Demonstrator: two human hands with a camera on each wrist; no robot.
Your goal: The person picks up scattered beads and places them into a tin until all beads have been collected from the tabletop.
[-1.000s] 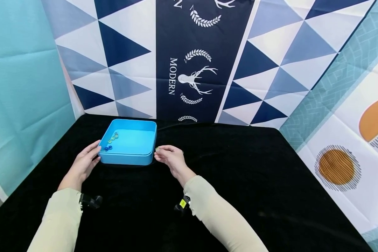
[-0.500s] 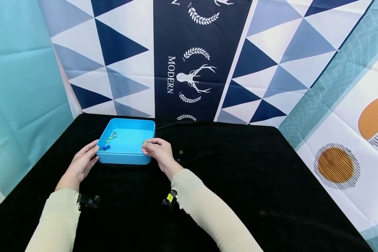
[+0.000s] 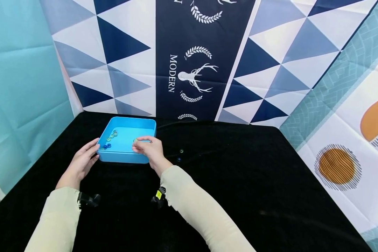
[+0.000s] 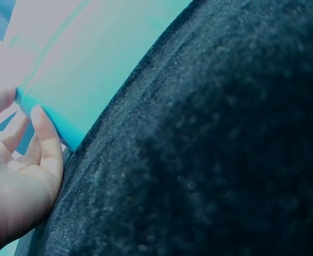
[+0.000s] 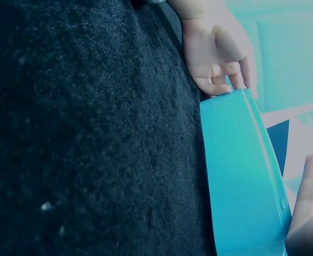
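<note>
Head view alone shows beads [image 3: 108,139] inside tray [image 3: 121,158].

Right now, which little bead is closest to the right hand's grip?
The greenish bead pinched at the right hand fingertips over the blue tray; the others lie by the tray's left wall or on the cloth.

a staged recording booth rather than a lived-in room; a desk [image 3: 239,182] draped in black cloth sits boxed in by hung printed backdrops: a plain teal sheet [image 3: 22,84] at left, navy and white triangles with a deer emblem [image 3: 192,77] behind, a sun-and-tile print [image 3: 343,140] at right; small cameras are strapped at both wrists
</note>
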